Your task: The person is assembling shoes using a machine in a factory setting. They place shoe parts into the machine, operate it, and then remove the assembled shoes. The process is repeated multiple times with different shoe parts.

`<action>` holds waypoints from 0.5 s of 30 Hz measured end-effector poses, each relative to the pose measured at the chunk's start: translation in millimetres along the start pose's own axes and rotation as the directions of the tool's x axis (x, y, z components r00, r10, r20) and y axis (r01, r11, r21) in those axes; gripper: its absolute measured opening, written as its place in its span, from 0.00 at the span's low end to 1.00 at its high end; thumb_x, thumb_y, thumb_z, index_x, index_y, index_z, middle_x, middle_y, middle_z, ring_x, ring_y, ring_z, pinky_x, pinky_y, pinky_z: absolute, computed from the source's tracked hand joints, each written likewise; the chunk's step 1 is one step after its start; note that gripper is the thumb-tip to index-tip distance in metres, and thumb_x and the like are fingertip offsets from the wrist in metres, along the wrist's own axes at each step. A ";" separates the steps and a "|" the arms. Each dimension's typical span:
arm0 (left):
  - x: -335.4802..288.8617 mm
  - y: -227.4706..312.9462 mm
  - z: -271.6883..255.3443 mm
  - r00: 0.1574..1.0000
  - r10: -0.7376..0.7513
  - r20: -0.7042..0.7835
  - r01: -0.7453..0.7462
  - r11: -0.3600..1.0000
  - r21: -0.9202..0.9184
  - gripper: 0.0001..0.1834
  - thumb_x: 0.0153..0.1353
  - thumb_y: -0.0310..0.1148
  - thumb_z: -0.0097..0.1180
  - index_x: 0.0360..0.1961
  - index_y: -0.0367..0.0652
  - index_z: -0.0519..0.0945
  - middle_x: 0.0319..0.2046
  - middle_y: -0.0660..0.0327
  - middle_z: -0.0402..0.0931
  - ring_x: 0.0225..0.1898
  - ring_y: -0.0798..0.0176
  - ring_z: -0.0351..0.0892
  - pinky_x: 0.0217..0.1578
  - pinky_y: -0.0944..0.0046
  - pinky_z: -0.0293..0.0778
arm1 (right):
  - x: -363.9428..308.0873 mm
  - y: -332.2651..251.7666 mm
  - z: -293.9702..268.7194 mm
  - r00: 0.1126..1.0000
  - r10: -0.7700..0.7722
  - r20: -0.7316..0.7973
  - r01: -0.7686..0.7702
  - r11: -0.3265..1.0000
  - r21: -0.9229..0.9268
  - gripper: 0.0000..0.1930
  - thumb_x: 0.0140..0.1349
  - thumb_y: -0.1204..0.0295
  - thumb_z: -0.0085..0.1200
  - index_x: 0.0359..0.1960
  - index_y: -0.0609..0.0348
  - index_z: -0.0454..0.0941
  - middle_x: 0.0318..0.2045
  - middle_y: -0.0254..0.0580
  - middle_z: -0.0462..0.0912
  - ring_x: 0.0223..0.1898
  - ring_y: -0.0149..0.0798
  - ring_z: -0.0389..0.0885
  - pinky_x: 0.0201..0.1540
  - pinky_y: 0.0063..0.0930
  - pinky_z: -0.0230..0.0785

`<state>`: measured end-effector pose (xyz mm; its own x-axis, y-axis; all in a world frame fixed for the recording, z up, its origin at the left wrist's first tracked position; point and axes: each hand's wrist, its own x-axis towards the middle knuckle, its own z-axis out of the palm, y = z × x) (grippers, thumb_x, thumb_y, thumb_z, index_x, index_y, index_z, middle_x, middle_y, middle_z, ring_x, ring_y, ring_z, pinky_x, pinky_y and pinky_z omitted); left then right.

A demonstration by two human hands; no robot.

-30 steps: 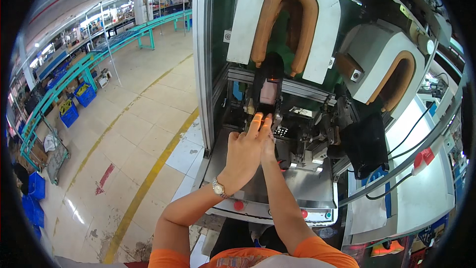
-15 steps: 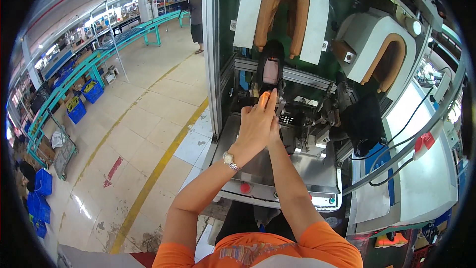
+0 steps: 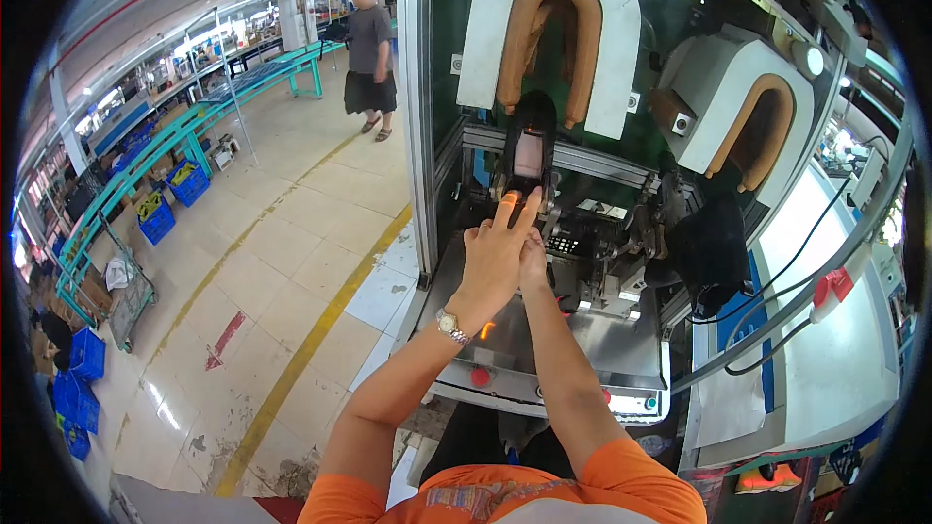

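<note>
Above and just beyond my hands, a black shoe upper [image 3: 530, 141] with a pale pink patch inside sits at the machine, under the nearer padded mould. My left hand [image 3: 493, 257], a watch on its wrist, reaches toward the upper's near end. Its index and middle fingers are stretched out and spread, with an orange glow on one finger. Whether the fingertips touch the upper cannot be made out. Close against it on the right, my right hand [image 3: 532, 262] has curled fingers, partly hidden behind the left; anything inside them is out of sight.
A white U-shaped mould with brown padding [image 3: 598, 78] hangs above, with a second mould [image 3: 752, 116] to its right. A metal table [image 3: 602, 344] carries a red button [image 3: 480, 377]. Cables run at right. A person [image 3: 370, 63] is on the walkway at left.
Both hands have drawn slightly down toward me, and the left fingers are spread wider. An orange light now shows on the metal table. The person on the walkway has come nearer.
</note>
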<state>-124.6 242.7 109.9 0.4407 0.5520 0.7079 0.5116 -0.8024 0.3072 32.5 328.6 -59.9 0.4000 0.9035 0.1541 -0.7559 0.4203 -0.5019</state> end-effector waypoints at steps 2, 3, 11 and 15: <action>0.3 -2.1 1.3 1.000 0.006 -0.013 -0.006 1.000 -0.017 0.34 0.49 0.28 0.48 0.61 0.57 0.60 0.54 0.57 0.63 0.35 0.57 0.73 0.35 0.59 0.62 | -4.1 0.4 5.9 1.000 0.003 -0.022 -0.003 1.000 0.008 0.08 0.63 0.71 0.47 0.25 0.49 0.66 0.24 0.33 0.74 0.33 0.37 0.78 0.36 0.31 0.72; 0.1 -3.2 -0.4 1.000 0.009 -0.003 -0.009 1.000 -0.018 0.34 0.49 0.28 0.49 0.61 0.56 0.60 0.54 0.56 0.62 0.36 0.57 0.73 0.36 0.58 0.63 | -4.5 1.0 11.4 0.999 0.005 -0.032 -0.004 1.000 0.017 0.08 0.62 0.71 0.47 0.25 0.49 0.66 0.24 0.32 0.73 0.32 0.36 0.78 0.36 0.30 0.72; -29.5 -23.2 -14.4 0.992 0.063 -0.110 -0.096 0.936 -0.339 0.30 0.49 0.25 0.54 0.57 0.44 0.64 0.55 0.52 0.62 0.52 0.50 0.67 0.47 0.58 0.66 | -25.2 -16.8 -28.8 0.994 0.108 -0.029 -0.112 0.966 -0.232 0.09 0.61 0.77 0.45 0.44 0.60 0.71 0.43 0.45 0.77 0.47 0.42 0.75 0.49 0.33 0.68; -118.1 -87.0 8.9 0.971 -0.192 -0.139 0.173 0.975 -0.138 0.29 0.44 0.27 0.58 0.52 0.46 0.69 0.51 0.53 0.67 0.52 0.50 0.66 0.50 0.54 0.61 | -123.8 -79.3 -34.5 0.985 0.058 -0.163 -0.114 0.926 -0.359 0.11 0.62 0.69 0.48 0.43 0.61 0.71 0.36 0.42 0.77 0.40 0.37 0.76 0.47 0.36 0.69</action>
<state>-214.5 249.2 -6.1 0.2272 0.6590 0.7171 0.4734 -0.7182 0.5100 60.8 180.5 -68.5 0.4345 0.9005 -0.0164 -0.5598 0.2558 -0.7881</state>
